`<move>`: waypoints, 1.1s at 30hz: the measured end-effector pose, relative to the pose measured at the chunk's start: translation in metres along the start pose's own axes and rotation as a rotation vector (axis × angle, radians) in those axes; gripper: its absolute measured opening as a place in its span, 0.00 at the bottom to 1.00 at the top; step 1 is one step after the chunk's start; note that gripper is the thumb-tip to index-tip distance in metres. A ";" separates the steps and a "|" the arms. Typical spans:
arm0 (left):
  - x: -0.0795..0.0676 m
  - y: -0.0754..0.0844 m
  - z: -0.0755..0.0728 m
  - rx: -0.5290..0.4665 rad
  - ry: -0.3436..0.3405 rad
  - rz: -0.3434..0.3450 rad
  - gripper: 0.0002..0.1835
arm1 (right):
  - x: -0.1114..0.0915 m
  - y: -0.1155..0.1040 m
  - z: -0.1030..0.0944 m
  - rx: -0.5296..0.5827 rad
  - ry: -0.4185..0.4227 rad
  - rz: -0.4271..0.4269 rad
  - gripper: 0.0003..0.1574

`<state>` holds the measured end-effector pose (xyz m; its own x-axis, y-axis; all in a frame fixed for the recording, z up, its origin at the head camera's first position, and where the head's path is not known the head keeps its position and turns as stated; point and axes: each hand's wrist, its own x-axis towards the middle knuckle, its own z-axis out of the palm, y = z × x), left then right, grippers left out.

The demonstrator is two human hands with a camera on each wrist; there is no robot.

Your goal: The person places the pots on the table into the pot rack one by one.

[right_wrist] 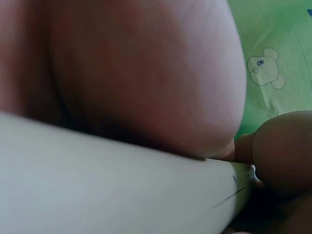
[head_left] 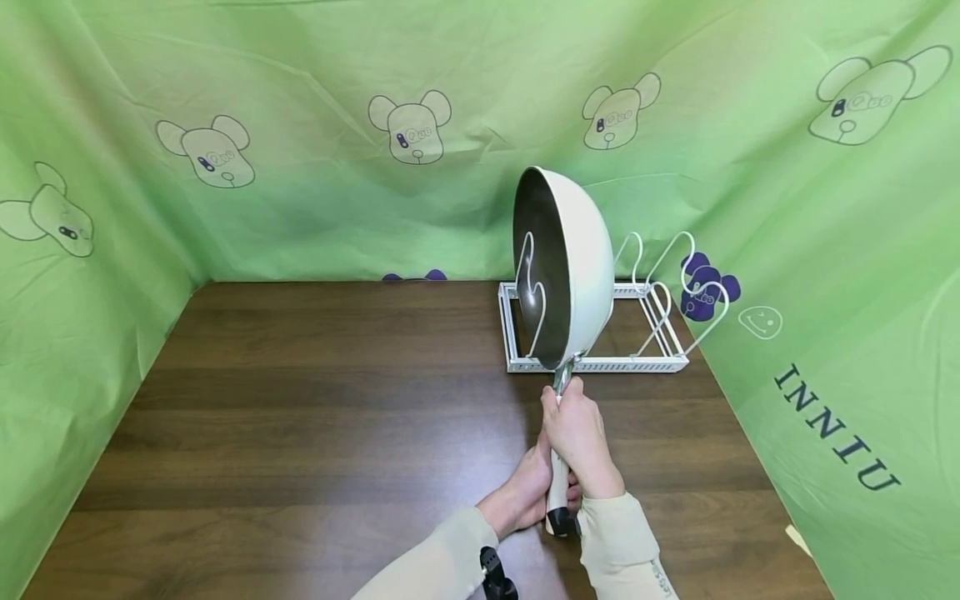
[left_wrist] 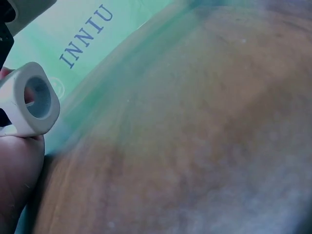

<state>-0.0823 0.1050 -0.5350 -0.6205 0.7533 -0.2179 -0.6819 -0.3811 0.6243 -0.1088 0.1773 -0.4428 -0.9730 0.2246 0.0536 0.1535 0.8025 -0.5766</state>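
Observation:
A wok, white outside and dark inside, is tipped on its side between the wire dividers of a white rack. Whether its rim bears on the rack I cannot tell. My right hand grips the cream handle close to the pan. Lower down, my left hand is wrapped round the same handle, its fingertips showing on the far side. In the left wrist view the hollow handle end sticks out above the left palm. The right wrist view has the handle large and close.
The rack stands at the back right of the brown wooden table. Curved wire dividers rise at its right side. A green printed cloth hangs behind and along both sides.

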 end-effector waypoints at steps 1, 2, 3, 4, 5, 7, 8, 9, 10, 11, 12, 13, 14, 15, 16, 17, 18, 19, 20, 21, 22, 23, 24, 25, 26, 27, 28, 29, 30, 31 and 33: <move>0.000 0.000 0.000 0.002 0.005 0.009 0.40 | 0.000 0.000 0.000 0.002 0.000 0.002 0.16; 0.001 0.000 0.000 0.006 0.017 0.024 0.39 | 0.000 0.001 0.000 0.003 0.000 0.003 0.16; 0.001 0.000 0.001 0.011 0.035 0.042 0.38 | 0.001 0.001 0.001 0.005 -0.001 0.004 0.16; 0.001 -0.001 0.001 0.016 0.057 0.065 0.37 | 0.001 0.002 0.001 0.009 -0.003 0.006 0.16; 0.002 -0.001 0.002 0.022 0.084 0.087 0.37 | 0.001 0.002 0.001 0.013 -0.005 0.009 0.16; 0.002 -0.002 0.003 0.037 0.143 0.137 0.36 | 0.001 0.003 0.002 0.022 -0.008 0.013 0.16; 0.002 -0.003 0.003 0.045 0.176 0.160 0.35 | 0.001 0.004 0.002 0.029 -0.011 0.018 0.16; 0.002 -0.004 0.003 0.050 0.200 0.175 0.35 | 0.001 0.005 0.002 0.036 -0.014 0.025 0.16; 0.003 -0.004 0.004 0.058 0.219 0.189 0.35 | 0.001 0.005 0.002 0.041 -0.016 0.032 0.16; 0.003 -0.005 0.004 0.072 0.233 0.200 0.35 | 0.001 0.005 0.001 0.045 -0.017 0.039 0.17; 0.003 -0.005 0.005 0.086 0.246 0.211 0.36 | 0.001 0.006 0.001 0.048 -0.019 0.045 0.17; 0.003 -0.005 0.005 0.101 0.252 0.221 0.36 | 0.001 0.006 0.000 0.050 -0.020 0.052 0.17; 0.003 -0.005 0.005 0.124 0.262 0.232 0.36 | 0.001 0.006 -0.001 0.049 -0.020 0.057 0.18; 0.003 -0.004 0.006 0.145 0.267 0.241 0.36 | 0.001 0.006 -0.001 0.046 -0.020 0.061 0.18; 0.003 -0.003 0.006 0.167 0.276 0.251 0.36 | 0.002 0.006 -0.002 0.043 -0.020 0.064 0.18; 0.003 -0.003 0.007 0.180 0.289 0.261 0.36 | 0.002 0.007 -0.002 0.041 -0.020 0.065 0.19; 0.003 -0.002 0.007 0.188 0.301 0.272 0.34 | 0.002 0.007 -0.003 0.040 -0.020 0.066 0.19; 0.003 -0.001 0.007 0.196 0.310 0.280 0.33 | 0.002 0.007 -0.003 0.037 -0.021 0.067 0.19; 0.002 0.000 0.007 0.201 0.324 0.286 0.31 | 0.002 0.006 -0.003 0.035 -0.022 0.067 0.20; 0.002 0.001 0.006 0.201 0.327 0.291 0.29 | 0.002 0.006 -0.004 0.034 -0.023 0.066 0.20; 0.001 0.002 0.006 0.204 0.334 0.293 0.27 | 0.001 0.005 -0.004 0.032 -0.021 0.064 0.21; 0.001 0.003 0.006 0.205 0.337 0.295 0.26 | 0.001 0.005 -0.006 0.031 -0.019 0.061 0.22; 0.000 0.004 0.006 0.212 0.340 0.297 0.25 | 0.000 0.004 -0.007 0.029 -0.017 0.057 0.23; -0.001 0.006 0.005 0.221 0.351 0.295 0.24 | 0.000 0.002 -0.009 0.029 -0.010 0.050 0.25; -0.002 0.008 0.005 0.229 0.365 0.297 0.24 | -0.001 0.001 -0.011 0.031 -0.003 0.042 0.26; -0.003 0.010 0.005 0.243 0.382 0.302 0.23 | -0.001 0.000 -0.013 0.034 0.005 0.033 0.27; -0.004 0.012 0.006 0.249 0.401 0.306 0.23 | -0.002 -0.002 -0.015 0.038 0.016 0.023 0.28; -0.004 0.014 0.006 0.253 0.419 0.314 0.23 | -0.002 -0.003 -0.017 0.040 0.027 0.014 0.28; -0.005 0.017 0.006 0.258 0.438 0.319 0.23 | -0.003 -0.005 -0.019 0.041 0.041 0.005 0.27; -0.005 0.020 0.006 0.266 0.452 0.325 0.22 | -0.003 -0.006 -0.021 0.044 0.054 -0.003 0.26; -0.006 0.026 0.007 0.289 0.466 0.350 0.22 | -0.004 -0.008 -0.024 0.050 0.081 -0.011 0.25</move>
<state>-0.0934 0.0941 -0.5122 -0.9345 0.2743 -0.2268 -0.3173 -0.3535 0.8800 -0.1019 0.1831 -0.4183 -0.9572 0.2611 0.1249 0.1318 0.7773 -0.6151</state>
